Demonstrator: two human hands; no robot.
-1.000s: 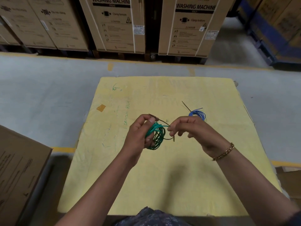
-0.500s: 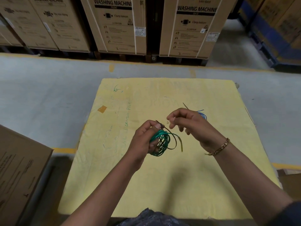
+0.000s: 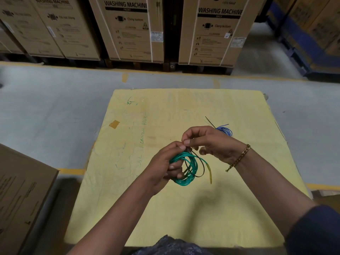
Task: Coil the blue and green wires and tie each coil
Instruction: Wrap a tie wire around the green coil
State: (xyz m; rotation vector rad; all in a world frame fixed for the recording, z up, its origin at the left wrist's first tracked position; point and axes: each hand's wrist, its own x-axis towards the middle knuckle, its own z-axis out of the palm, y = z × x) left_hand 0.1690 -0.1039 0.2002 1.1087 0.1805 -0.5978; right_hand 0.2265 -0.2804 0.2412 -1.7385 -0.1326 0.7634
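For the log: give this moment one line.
left hand: grips green wire coil; right hand: pinches black tie; blue wire coil: on yellow board

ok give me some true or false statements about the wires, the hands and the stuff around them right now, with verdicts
1. The left hand grips the green wire coil. True.
2. The blue wire coil is in the right hand. False: it lies on the yellow tabletop beyond that hand, which pinches the black tie at the green coil's top.
3. The black tie loops round the green wire coil. True.
4. A gold chain bracelet sits on the left wrist. False: it is on the right wrist.
5. The cartons behind read "washing machine". True.
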